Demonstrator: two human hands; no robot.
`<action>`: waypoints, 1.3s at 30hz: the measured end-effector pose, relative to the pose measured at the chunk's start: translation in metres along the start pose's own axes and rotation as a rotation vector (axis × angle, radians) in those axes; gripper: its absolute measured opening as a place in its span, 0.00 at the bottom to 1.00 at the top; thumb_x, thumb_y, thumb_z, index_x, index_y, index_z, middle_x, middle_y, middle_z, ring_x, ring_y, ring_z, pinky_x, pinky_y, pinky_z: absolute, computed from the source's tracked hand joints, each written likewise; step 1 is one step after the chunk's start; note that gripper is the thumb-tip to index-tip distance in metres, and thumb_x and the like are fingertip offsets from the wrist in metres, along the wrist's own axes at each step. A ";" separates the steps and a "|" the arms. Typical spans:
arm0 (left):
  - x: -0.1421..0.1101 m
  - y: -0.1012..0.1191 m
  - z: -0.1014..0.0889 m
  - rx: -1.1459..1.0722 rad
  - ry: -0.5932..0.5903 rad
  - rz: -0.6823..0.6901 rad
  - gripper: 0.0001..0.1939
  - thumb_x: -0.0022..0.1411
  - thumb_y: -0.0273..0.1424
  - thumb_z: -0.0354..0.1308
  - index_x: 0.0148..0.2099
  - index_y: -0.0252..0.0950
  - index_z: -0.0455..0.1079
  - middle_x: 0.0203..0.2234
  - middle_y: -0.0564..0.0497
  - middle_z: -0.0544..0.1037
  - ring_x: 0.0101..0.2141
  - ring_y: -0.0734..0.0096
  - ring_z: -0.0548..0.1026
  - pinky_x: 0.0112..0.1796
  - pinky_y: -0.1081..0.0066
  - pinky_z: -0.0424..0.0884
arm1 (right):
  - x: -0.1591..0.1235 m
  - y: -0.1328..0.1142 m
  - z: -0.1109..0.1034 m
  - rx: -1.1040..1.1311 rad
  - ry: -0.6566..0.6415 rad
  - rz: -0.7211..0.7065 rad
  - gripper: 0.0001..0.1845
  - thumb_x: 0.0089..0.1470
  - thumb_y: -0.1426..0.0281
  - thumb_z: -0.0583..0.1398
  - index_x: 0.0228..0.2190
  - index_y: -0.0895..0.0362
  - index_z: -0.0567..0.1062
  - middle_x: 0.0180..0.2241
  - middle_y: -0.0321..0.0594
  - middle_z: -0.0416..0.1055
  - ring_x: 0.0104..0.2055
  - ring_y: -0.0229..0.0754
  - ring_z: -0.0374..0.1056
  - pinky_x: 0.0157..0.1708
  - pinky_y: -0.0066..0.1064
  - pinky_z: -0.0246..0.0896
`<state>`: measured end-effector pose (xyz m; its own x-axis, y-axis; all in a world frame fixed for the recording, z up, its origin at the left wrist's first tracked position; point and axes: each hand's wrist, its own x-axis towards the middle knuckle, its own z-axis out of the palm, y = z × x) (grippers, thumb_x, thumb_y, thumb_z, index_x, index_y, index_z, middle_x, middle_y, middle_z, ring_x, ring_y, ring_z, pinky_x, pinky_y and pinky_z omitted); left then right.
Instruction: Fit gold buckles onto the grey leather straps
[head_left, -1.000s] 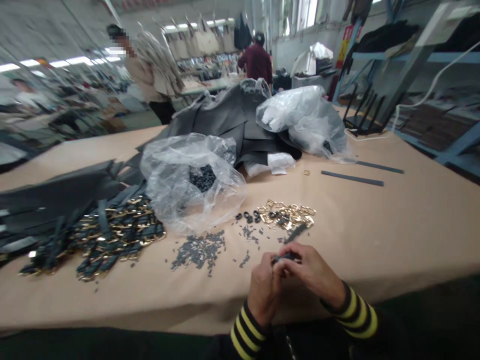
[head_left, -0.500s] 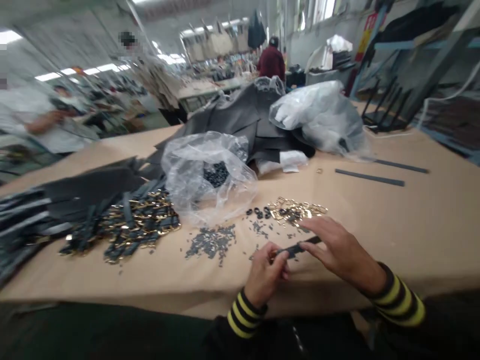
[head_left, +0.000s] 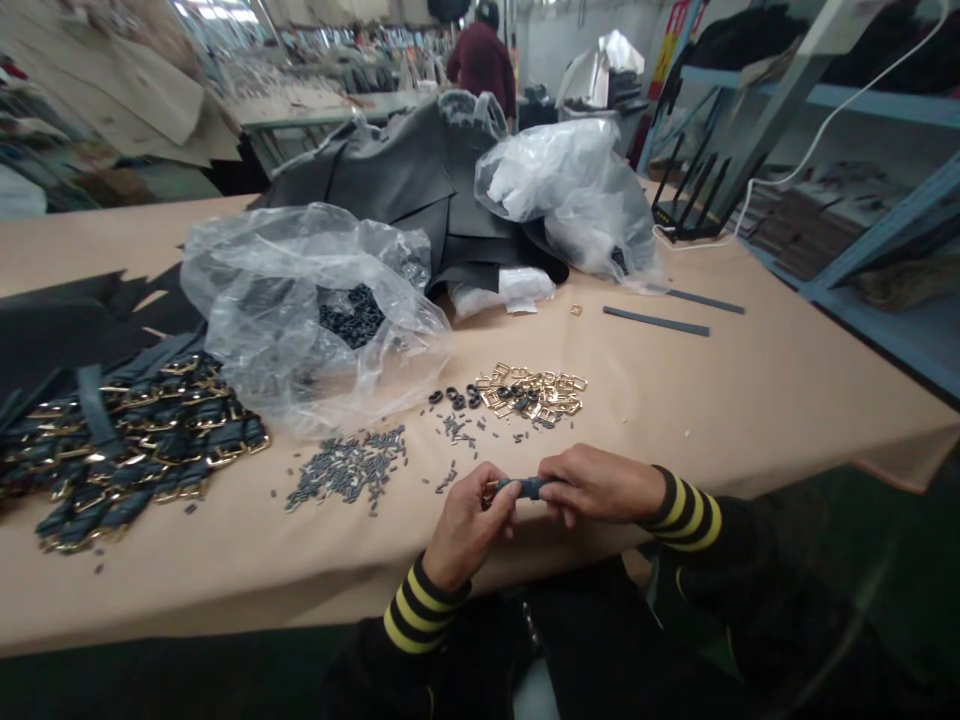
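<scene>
My left hand (head_left: 474,520) and my right hand (head_left: 592,485) both pinch a short dark grey leather strap (head_left: 527,487) above the tan table, with a small gold buckle (head_left: 491,492) showing at its left end. Just beyond my hands lie scattered small grey loops (head_left: 450,428), a heap of them (head_left: 349,468) to the left. Farther ahead sit black rings (head_left: 454,397) and a pile of gold buckles (head_left: 531,390). Finished grey straps with gold buckles (head_left: 142,450) are heaped at the far left.
A clear plastic bag (head_left: 315,320) holds black pieces, with grey leather sheets (head_left: 397,190) and a white-stuffed bag (head_left: 570,190) behind. Two grey strips (head_left: 656,321) lie right. A metal rack (head_left: 787,110) stands beyond the table, and a person in maroon (head_left: 480,60) stands far off.
The view has swung left and tilted down. My right hand has come in from its spread position and closed on the strap, and my hands are now close together.
</scene>
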<state>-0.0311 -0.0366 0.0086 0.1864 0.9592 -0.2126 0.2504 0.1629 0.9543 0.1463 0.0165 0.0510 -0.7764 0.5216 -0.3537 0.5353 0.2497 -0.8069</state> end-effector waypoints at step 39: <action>-0.013 -0.020 -0.009 0.294 -0.060 0.174 0.04 0.54 0.29 0.52 0.31 0.35 0.67 0.15 0.58 0.60 0.18 0.79 0.57 0.20 0.77 0.53 | 0.014 0.016 0.035 0.169 -0.033 0.053 0.17 0.58 0.59 0.46 0.27 0.56 0.65 0.25 0.39 0.70 0.24 0.38 0.65 0.28 0.29 0.59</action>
<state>-0.0473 -0.0496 -0.0056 0.3031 0.9502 -0.0724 0.4712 -0.0834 0.8781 0.1320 -0.0004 0.0169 -0.7606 0.5026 -0.4108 0.5143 0.0804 -0.8538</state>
